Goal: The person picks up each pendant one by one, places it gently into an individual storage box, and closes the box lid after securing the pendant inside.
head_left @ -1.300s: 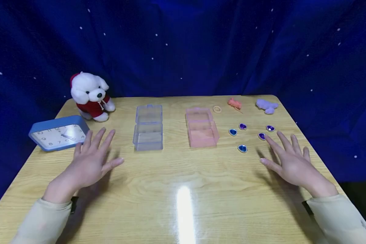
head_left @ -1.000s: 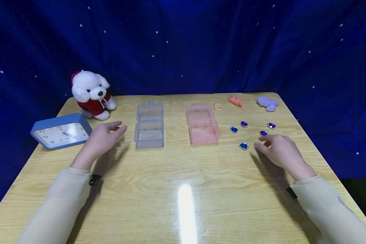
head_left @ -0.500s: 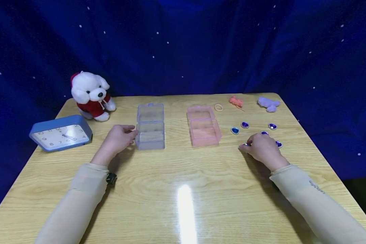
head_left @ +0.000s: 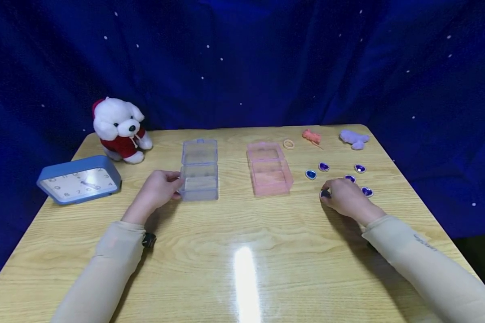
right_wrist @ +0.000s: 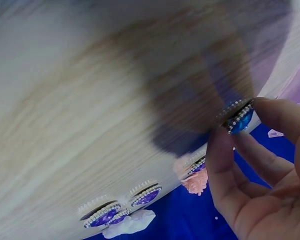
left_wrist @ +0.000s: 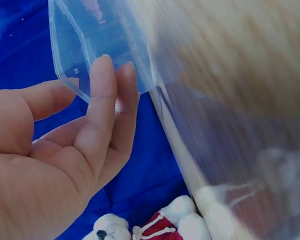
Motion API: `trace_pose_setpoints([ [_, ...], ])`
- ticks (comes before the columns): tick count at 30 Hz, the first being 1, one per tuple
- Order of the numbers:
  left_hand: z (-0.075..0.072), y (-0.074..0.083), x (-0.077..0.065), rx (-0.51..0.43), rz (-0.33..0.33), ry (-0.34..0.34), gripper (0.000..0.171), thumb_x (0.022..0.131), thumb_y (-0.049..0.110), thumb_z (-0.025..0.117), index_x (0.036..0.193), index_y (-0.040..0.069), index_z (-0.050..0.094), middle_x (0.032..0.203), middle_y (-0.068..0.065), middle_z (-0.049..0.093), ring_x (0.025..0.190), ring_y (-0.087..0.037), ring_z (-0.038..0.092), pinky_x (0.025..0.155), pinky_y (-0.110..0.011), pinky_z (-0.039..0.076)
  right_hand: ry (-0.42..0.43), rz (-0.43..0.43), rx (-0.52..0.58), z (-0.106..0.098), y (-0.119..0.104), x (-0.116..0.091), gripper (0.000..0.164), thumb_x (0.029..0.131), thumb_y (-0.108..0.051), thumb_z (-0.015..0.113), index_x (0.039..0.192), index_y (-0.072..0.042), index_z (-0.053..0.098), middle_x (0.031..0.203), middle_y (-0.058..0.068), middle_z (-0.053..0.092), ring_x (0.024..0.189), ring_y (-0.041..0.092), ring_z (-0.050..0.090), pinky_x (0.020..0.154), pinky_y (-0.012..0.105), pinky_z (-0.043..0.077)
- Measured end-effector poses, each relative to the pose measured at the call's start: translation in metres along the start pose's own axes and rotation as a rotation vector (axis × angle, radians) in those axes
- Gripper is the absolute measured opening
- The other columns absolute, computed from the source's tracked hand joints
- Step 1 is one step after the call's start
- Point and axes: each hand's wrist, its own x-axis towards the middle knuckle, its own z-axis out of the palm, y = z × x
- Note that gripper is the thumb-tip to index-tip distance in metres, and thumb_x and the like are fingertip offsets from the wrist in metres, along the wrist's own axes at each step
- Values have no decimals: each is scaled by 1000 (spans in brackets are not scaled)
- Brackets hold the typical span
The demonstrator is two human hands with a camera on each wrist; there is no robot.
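Note:
My left hand (head_left: 157, 190) holds the near left side of a clear blue plastic box (head_left: 200, 195), whose lid lies flipped back. In the left wrist view, the thumb and curled fingers are at the box's edge (left_wrist: 70, 87). Over at the right, my right hand (head_left: 343, 197) pinches a blue gem (right_wrist: 241, 120) with a beaded silver rim between thumb and fingers. The gem is tipped on edge, close to the tabletop. Near that hand lie another blue gem (head_left: 310, 174) and several purple gems (head_left: 367, 192). A clear pink box (head_left: 271, 190) stands lid-back between the hands.
A blue clock (head_left: 81, 179) and a white plush dog (head_left: 121, 130) stand at the left. Along the back right are a pale ring (head_left: 288, 144), a small coral-pink figure (head_left: 311, 136) and a lilac figure (head_left: 354, 139). A blue curtain (head_left: 242, 67) hangs behind the table.
Both hands began spread above the table. The left moved right from beside the clock to the blue box; the right moved left to the near blue gem and pinched it, tipping it up.

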Motion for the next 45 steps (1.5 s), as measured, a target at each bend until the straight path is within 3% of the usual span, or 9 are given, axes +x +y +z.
trace_pose_setpoints([
  [10,-1,-1,-1,-29,29,-4,48,105,19,48,144,-8,44,127,-27,61,90,-24,70,82,-36,55,19,-65,-1,2,-3,3,18,84,-9,75,96,5,72,94,21,70,89,38,65,79,52,52],
  [19,-2,-4,1,-85,22,-20,47,105,18,48,144,-8,44,127,-27,61,96,-28,70,87,-38,55,-66,-38,40,-9,-1,12,23,76,-10,73,97,0,74,80,6,69,74,24,62,68,44,52],
  [25,-2,-5,2,-118,8,-25,44,105,16,49,141,-9,48,124,-27,62,97,-27,69,84,-34,56,48,-92,58,-41,-17,22,25,77,-10,72,99,2,75,79,7,67,74,25,61,69,45,51],
  [31,-1,-5,4,-129,15,-17,42,104,14,49,139,-10,49,125,-28,61,97,-27,69,81,-32,57,151,-265,44,-68,-63,51,3,74,-4,67,75,-6,66,66,-1,57,66,19,51,60,38,41],
  [34,-1,-6,5,-131,13,-15,42,104,14,49,140,-9,49,124,-27,62,99,-29,69,80,-30,57,145,-353,50,-71,-95,72,22,71,2,60,63,-11,45,60,-4,39,59,14,35,55,32,26],
  [36,-1,-7,6,-132,8,-15,43,104,14,50,141,-9,48,124,-27,62,99,-29,69,79,-30,57,121,-361,72,-69,-119,84,17,72,2,60,64,-9,51,63,-3,43,60,14,35,55,31,27],
  [38,-1,-7,6,-131,5,-15,44,104,15,50,142,-8,47,124,-27,62,98,-28,70,79,-29,57,78,-344,107,-66,-143,96,7,76,0,63,75,-6,66,71,0,58,63,15,46,57,32,39],
  [40,-1,-8,6,-135,7,-17,44,104,15,50,142,-8,47,124,-27,62,97,-28,70,78,-29,57,20,-314,134,-60,-167,107,21,79,-4,67,98,-3,75,91,7,71,78,18,60,70,34,51],
  [45,-1,-9,6,-147,11,-6,44,103,14,51,141,-8,48,123,-27,63,97,-29,70,77,-28,57,-80,-332,128,-39,-220,132,31,84,-10,72,114,-2,73,115,10,70,104,23,64,95,37,49],
])
